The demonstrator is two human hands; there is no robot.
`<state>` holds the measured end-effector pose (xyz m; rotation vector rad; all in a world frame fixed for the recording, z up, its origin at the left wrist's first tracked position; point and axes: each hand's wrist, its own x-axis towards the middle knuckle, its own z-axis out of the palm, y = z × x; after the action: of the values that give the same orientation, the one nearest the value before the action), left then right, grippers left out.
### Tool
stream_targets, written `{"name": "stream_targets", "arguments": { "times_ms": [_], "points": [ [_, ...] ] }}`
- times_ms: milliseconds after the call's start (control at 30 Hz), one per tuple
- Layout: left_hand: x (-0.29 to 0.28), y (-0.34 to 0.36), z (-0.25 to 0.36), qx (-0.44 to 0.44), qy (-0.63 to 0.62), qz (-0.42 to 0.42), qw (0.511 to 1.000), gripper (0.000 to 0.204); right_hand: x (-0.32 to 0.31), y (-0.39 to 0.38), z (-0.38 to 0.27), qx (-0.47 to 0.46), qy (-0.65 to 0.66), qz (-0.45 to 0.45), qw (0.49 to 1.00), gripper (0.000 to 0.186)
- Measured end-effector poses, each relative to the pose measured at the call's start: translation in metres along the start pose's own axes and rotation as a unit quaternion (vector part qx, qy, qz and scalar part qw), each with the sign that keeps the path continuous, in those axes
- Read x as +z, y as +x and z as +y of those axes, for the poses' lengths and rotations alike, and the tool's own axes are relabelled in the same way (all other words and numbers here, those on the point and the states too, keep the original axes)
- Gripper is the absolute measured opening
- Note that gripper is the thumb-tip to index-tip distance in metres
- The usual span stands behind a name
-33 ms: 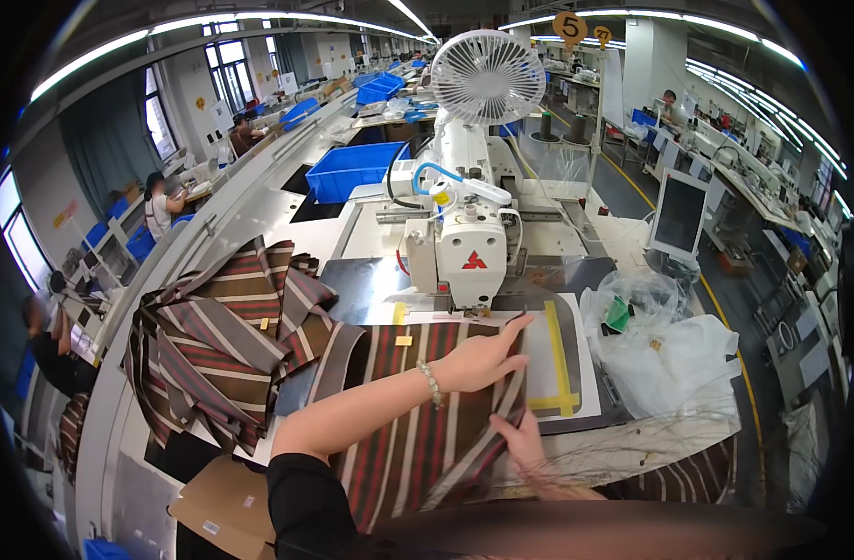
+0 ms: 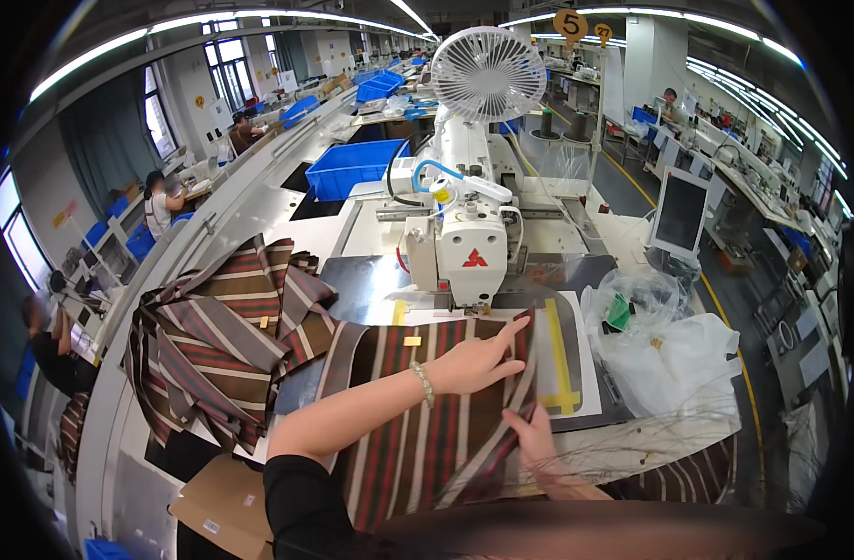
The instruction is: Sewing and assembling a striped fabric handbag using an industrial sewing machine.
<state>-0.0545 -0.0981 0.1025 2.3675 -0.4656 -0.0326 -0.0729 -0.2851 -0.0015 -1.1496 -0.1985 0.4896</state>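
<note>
1. Nothing is shifting since the earlier frame: both hands are staying where they were on the striped fabric (image 2: 418, 411).
2. Left hand (image 2: 474, 359) is lying flat and spread on the fabric, fingers (image 2: 511, 332) reaching toward its far edge, just short of the sewing machine (image 2: 460, 247); it is pressing, not pinching.
3. Right hand (image 2: 537, 437) is resting nearer the body, fingers curling loosely at the fabric's right edge beside the grey template (image 2: 576, 373) with yellow tape (image 2: 560, 359); whether it is pinching the edge I cannot tell.
4. Fabric is lying under both hands, its far end close below the machine's head but seemingly not yet under the needle.
5. Judging progress: the piece is being smoothed and lined up on the template, so stitching appears still undone.
6. Left of the hands, a heap (image 2: 222, 336) of striped pieces is waiting, well apart.
</note>
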Motion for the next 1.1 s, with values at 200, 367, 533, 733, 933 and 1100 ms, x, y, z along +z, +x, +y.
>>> {"name": "stream_targets", "arguments": {
  "times_ms": [200,367,533,733,933,1100],
  "points": [
    [0.005,-0.054,-0.065,-0.117,0.287,-0.167,0.936,0.073,-0.087,0.023,-0.022,-0.094,-0.072,0.059,0.991,0.094],
    [-0.002,-0.100,-0.098,-0.135,0.546,-0.107,0.820,0.050,-0.115,0.019,-0.050,-0.173,-0.260,0.042,0.949,0.078],
    [-0.038,-0.138,-0.123,-0.217,0.517,-0.082,0.824,0.046,-0.133,0.009,-0.056,-0.141,-0.575,0.082,0.802,0.071],
    [-0.042,-0.103,-0.104,-0.367,0.550,-0.238,0.711,0.050,-0.073,0.037,-0.105,-0.280,-0.731,0.131,0.608,0.063],
    [0.002,-0.025,-0.140,-0.132,0.586,-0.018,0.799,0.058,-0.042,0.137,-0.067,-0.334,-0.755,-0.052,0.562,0.044],
    [0.010,-0.017,-0.166,-0.074,0.365,0.142,0.917,0.038,-0.074,0.185,-0.044,-0.330,-0.768,-0.072,0.544,0.032]
  ]
}}
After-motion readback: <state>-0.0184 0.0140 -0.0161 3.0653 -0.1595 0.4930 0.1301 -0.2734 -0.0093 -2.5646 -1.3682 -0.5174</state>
